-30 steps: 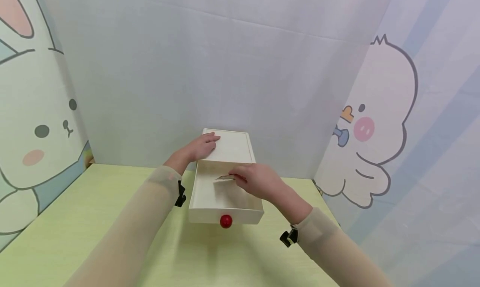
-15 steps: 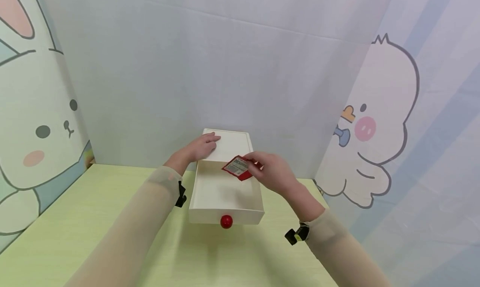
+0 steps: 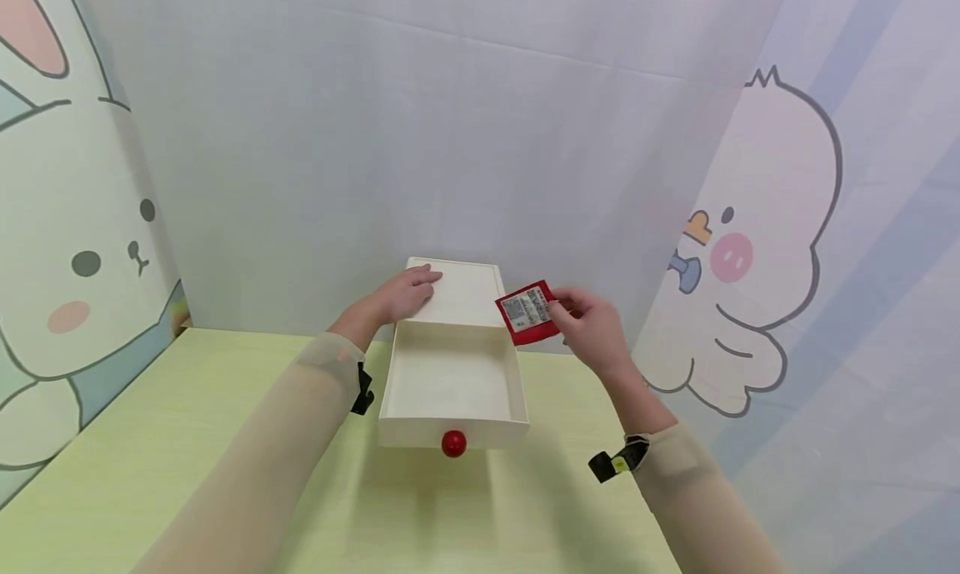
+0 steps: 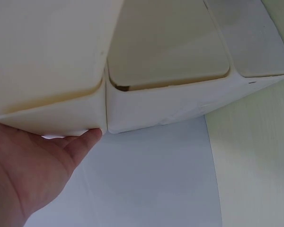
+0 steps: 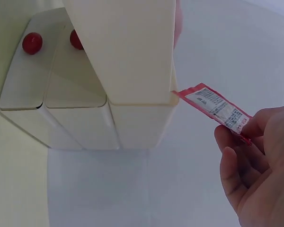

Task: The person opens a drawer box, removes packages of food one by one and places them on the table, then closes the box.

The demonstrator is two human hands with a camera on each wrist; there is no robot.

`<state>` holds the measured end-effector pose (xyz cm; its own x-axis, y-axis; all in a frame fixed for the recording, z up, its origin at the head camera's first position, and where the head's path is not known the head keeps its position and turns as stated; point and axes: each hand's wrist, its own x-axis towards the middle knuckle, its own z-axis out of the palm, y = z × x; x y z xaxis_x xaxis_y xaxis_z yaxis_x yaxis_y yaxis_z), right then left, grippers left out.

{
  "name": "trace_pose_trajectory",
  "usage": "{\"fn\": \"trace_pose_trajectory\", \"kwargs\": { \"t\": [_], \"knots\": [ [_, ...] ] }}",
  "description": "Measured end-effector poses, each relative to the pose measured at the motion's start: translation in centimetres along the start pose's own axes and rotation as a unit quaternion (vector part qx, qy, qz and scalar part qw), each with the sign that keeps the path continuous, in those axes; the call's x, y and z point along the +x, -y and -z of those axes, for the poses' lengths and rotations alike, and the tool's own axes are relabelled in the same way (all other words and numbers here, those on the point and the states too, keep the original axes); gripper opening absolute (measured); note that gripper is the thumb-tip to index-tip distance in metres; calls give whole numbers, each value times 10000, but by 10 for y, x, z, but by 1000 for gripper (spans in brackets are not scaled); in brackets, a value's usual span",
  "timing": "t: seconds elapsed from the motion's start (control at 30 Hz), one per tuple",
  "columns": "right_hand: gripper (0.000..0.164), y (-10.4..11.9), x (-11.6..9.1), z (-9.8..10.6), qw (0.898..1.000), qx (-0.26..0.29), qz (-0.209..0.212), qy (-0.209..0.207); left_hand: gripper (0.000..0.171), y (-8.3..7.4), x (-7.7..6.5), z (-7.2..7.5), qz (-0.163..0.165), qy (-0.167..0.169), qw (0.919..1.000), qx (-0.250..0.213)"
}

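Between thumb and fingers, my right hand [image 3: 596, 328] pinches a small red packet [image 3: 527, 311] with a white printed label. In the head view the packet is held up by the right side of a white drawer cabinet [image 3: 465, 291]. The right wrist view shows the packet [image 5: 217, 106] tilted, gripped at one end. The cabinet's top drawer [image 3: 457, 382] is pulled out, its red round knob [image 3: 453, 443] facing me, and nothing lies in it. My left hand [image 3: 401, 297] rests on the left edge of the cabinet's top, fingers fairly straight.
Below the pulled-out drawer, lower drawers with red knobs [image 5: 32, 43] are closed. The cabinet stands on a pale yellow-green table [image 3: 247, 391]. Close behind it hangs a light grey curtain [image 3: 450, 141], and cartoon-printed cloth [image 3: 765, 249] flanks both sides.
My right hand has lifted the red packet out of the open drawer and carried it up and to the right, its labelled face now showing. The left hand has stayed in place.
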<state>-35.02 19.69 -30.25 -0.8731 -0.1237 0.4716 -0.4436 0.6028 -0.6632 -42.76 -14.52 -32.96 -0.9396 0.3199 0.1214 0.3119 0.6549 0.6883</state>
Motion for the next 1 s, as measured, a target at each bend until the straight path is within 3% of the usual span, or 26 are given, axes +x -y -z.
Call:
{"fn": "trace_pose_trajectory", "kwargs": {
  "t": [0.17, 0.33, 0.8, 1.0],
  "knots": [
    [35, -26, 5, 7, 9916, 888, -939, 31, 60, 0, 0, 0, 16, -15, 10000, 19],
    [43, -53, 7, 10, 9790, 1418, -1466, 9, 59, 0, -1, 1, -10, -3, 10000, 27],
    [40, -126, -2, -17, 9557, 1332, -2625, 18, 60, 1, 1, -1, -19, -30, 10000, 90],
    [41, -148, -10, -31, 9460, 1427, -2910, 23, 60, 0, 1, -1, 9, -18, 10000, 70]
  ]
}}
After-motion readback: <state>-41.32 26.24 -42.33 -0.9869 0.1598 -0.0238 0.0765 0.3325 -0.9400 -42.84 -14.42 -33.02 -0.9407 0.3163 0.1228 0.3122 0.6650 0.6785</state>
